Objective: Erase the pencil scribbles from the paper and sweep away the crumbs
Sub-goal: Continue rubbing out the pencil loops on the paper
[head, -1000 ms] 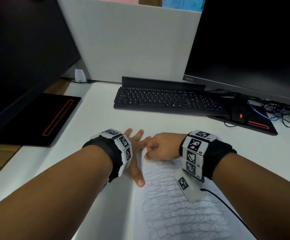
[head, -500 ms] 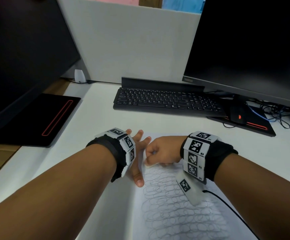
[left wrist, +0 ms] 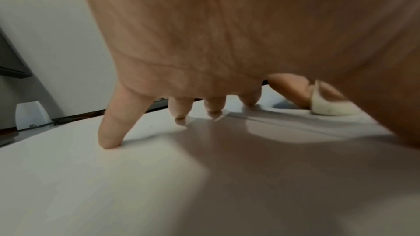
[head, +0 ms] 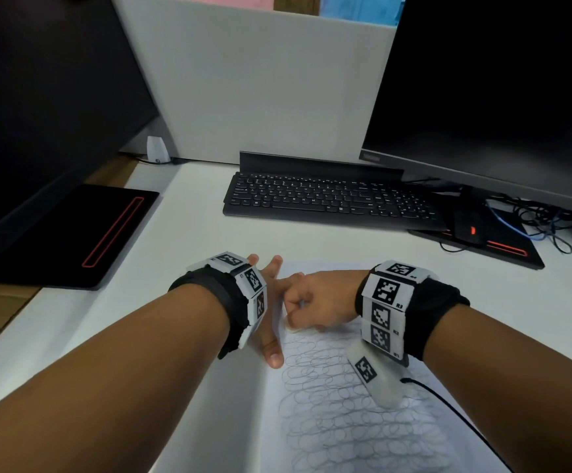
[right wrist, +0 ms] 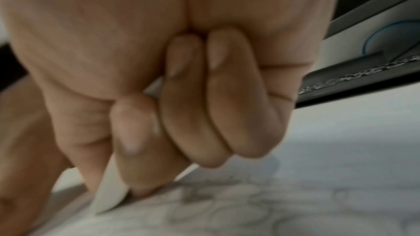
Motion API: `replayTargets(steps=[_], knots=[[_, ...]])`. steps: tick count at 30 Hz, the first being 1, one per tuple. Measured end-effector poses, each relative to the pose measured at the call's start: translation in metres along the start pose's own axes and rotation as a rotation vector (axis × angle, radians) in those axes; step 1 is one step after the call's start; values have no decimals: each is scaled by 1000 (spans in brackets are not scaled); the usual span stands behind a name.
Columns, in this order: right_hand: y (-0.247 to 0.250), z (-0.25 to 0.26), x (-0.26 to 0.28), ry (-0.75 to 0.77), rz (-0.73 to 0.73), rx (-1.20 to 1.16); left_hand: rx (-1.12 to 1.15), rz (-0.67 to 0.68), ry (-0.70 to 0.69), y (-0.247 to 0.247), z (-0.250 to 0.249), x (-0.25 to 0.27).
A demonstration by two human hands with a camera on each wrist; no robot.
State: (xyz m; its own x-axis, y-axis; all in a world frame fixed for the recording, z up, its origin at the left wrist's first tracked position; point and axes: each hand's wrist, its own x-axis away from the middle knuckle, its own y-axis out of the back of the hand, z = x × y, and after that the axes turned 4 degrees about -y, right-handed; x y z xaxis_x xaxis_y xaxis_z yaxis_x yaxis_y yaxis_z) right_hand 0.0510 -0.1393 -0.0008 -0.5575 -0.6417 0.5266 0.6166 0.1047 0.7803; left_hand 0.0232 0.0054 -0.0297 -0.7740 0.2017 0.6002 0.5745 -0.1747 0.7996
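1. A white sheet of paper (head: pixel 353 421) lies on the near right part of the white desk (head: pixel 189 254), covered with looping grey pencil scribbles (head: pixel 332 404) over its near and middle area.
2. The right hand (head: pixel 315 298) sits at the far left part of the sheet, fingers curled into a fist that grips a small white eraser (right wrist: pixel 111 193); the eraser's lower end touches the paper at the far edge of the scribbles.
3. The left hand (head: pixel 267 302) lies just left of the right hand with its fingers (left wrist: pixel 113 123) spread and straight, tips pressing down at the paper's left edge; the thumb reaches onto the sheet beside the scribbles.
4. Eraser crumbs are too small to make out.
5. A black keyboard (head: pixel 329 203) lies farther back, well apart from the sheet, and a dark monitor (head: pixel 503 97) stands at the far right.
6. A black pad with a red outline (head: pixel 83 233) lies at the left.
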Motion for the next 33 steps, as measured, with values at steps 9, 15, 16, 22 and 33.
replayTargets(steps=[9,15,16,22,33], knots=[[-1,-4,0,13,-60,-9,51,10,3,4,1,11],[4,-4,-1,6,-2,7,55,10,18,1,2,10],[3,-4,-1,12,28,5,55,14,24,1,3,9],[5,-8,0,-20,-76,8,48,25,33,6,-3,14],[5,-8,5,-55,-6,37,43,7,47,2,-1,12]])
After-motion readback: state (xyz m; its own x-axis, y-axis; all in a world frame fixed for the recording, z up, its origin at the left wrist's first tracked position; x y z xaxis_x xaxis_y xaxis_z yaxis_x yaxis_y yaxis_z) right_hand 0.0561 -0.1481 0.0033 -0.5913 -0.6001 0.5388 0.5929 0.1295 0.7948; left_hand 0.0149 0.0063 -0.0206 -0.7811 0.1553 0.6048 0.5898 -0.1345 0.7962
